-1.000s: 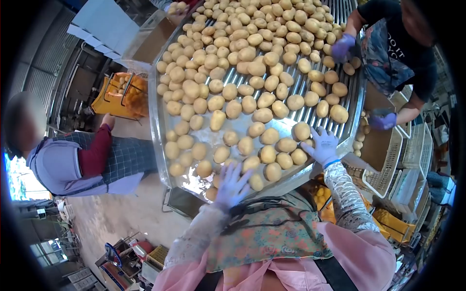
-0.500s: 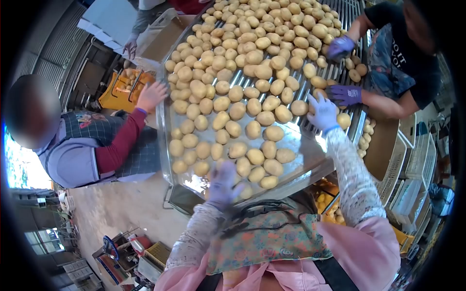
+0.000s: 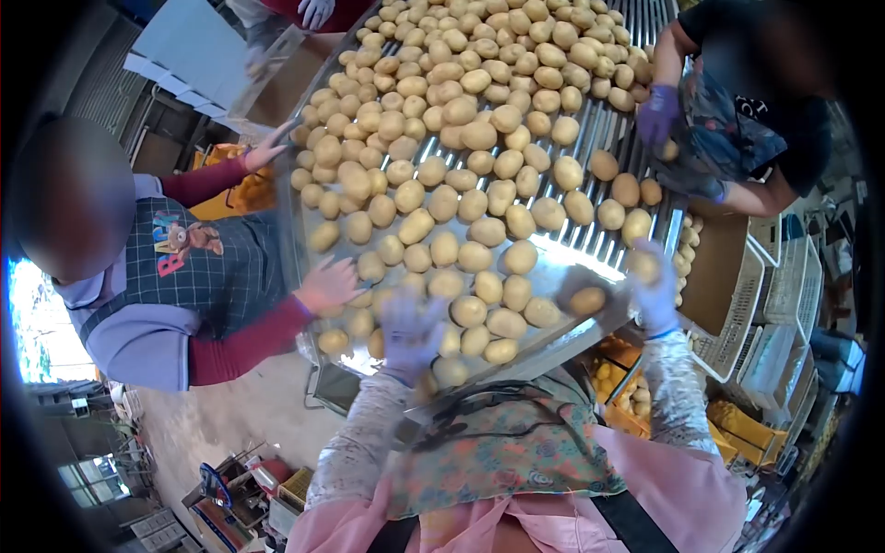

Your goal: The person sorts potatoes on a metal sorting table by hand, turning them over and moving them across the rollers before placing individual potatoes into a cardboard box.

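Many potatoes (image 3: 475,256) lie spread over a metal sorting table (image 3: 553,346), heaped thickest at its far end. My left hand (image 3: 411,334), in a pale purple glove and blurred by motion, reaches flat over the potatoes near the front edge with its fingers spread. At the table's right front corner, my right hand (image 3: 655,300), gloved alike, has its fingers around a potato (image 3: 643,266). A single potato (image 3: 587,300) lies on the bare sheet to the left of that hand.
A co-worker's bare hand (image 3: 329,285) reaches over the left side. Across the slatted rollers (image 3: 597,147), another person's purple glove (image 3: 658,115) works at the right edge. White crates (image 3: 737,323) and a cardboard box (image 3: 716,263) stand right; yellow sacks (image 3: 627,352) sit below.
My right hand has moved down toward me, now with a potato in it. My left hand has shifted slightly over the potatoes. The left co-worker's hand now reaches over the near left side.
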Tool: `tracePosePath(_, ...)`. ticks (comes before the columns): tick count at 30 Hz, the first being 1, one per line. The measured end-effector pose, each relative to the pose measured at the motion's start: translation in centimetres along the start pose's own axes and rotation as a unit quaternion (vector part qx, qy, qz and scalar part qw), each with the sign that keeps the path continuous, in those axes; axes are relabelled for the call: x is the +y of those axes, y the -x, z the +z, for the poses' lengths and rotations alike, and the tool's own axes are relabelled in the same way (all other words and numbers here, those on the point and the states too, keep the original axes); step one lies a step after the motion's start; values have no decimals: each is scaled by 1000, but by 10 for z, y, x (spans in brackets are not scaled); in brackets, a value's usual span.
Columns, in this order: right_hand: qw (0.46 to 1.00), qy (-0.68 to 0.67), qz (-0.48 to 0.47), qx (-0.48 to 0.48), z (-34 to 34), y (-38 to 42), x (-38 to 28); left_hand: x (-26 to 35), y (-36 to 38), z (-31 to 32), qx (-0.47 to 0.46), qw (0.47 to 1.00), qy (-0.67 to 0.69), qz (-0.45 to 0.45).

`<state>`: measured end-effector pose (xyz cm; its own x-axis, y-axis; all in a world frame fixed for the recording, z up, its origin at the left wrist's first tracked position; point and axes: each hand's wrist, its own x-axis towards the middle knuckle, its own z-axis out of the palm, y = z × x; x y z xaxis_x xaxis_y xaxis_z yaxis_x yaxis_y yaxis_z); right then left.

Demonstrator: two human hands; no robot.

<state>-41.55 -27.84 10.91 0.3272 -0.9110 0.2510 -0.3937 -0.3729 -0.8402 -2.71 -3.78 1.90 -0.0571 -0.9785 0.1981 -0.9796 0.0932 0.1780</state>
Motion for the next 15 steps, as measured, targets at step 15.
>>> tracePosePath(15,853,497,6,-158,68,-89,55,72,-1,-12,-54,994,93,-3)
